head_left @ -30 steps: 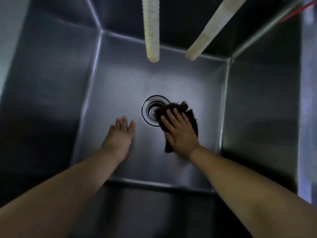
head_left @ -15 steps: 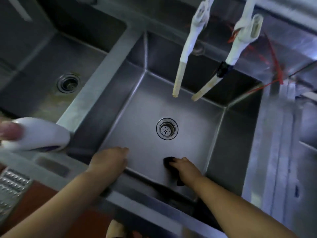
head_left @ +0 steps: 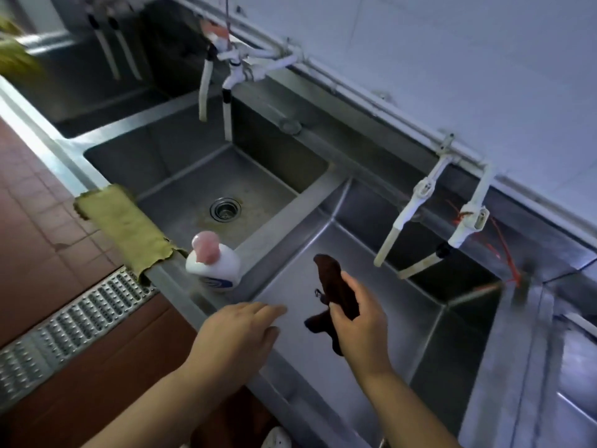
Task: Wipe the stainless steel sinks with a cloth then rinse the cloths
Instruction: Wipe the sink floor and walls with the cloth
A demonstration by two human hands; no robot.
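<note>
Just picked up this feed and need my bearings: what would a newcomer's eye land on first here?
First the right hand, gripping a dark brown cloth lifted above the near sink. Beside it, the left hand lies flat on that sink's front rim. Next, the white bottle with a pink cap stands on the divider between the sinks, with a yellow-green cloth draped over the front edge of the middle sink.

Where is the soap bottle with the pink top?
The soap bottle stands on the steel divider between the two sinks, just beyond the left hand, beside the yellow cloth.
</note>
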